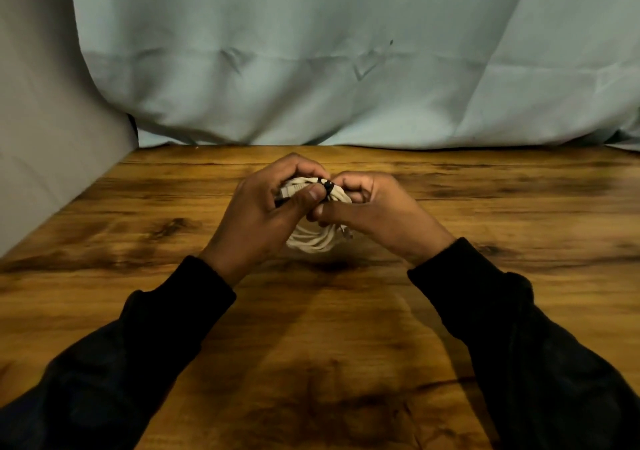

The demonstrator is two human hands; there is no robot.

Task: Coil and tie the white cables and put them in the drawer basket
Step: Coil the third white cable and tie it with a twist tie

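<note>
White cable coil (313, 242) sat between both hands above desk (346, 328). Left hand (263, 207) gripped coil's top left; right hand (367, 207) pinched black tie (328, 186) wrapped round coil beside left thumb.

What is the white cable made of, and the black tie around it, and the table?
The white cable looks like matte plastic or rubber: smooth, bendy loops. The black tie may be plastic or fabric; it is too small to tell. The table looks like glossy wood or wood-look laminate, with brown grain and dark streaks.
</note>
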